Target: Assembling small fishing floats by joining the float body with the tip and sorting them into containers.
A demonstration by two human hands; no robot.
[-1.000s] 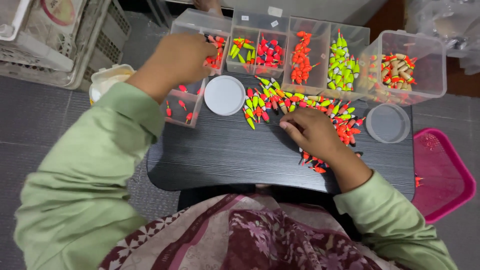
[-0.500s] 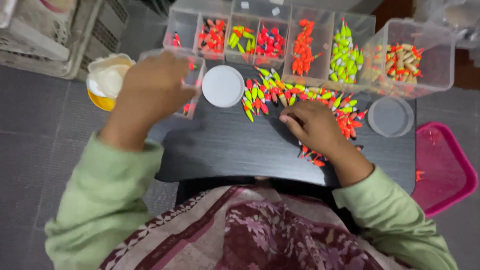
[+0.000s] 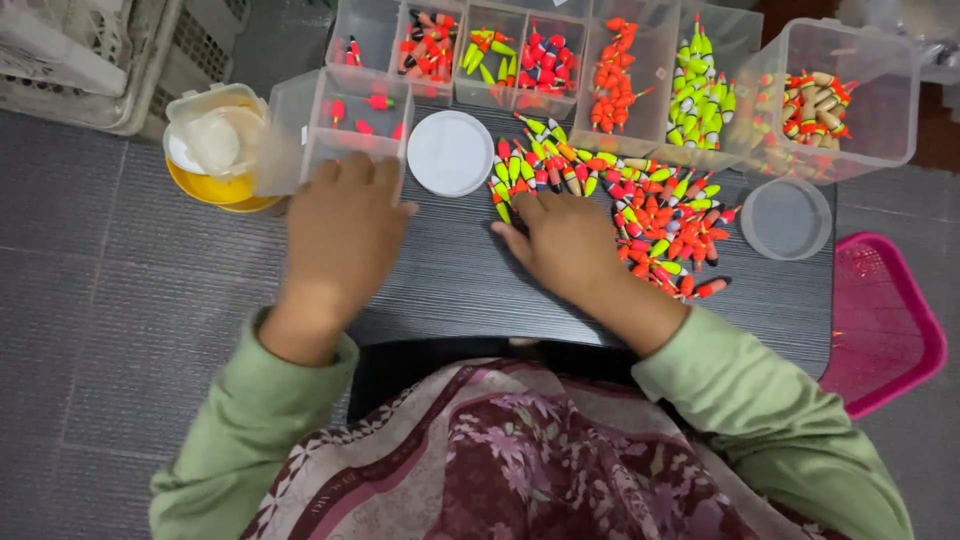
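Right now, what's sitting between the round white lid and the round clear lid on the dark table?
In the head view, the loose pile of small orange, red and yellow-green floats, with the right hand resting on its near edge.

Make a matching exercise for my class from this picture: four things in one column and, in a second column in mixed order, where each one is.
Things
1. white round lid
2. pink basket
3. right hand
4. yellow tub

Places
A. on the floor, past the table's right edge
B. by the table's left corner, next to a clear box
C. flat on the dark table, at the left edge of the loose pile of floats
D. on the table between the clear box and the pile

Pairs: 1-D, 2-A, 3-C, 4-B
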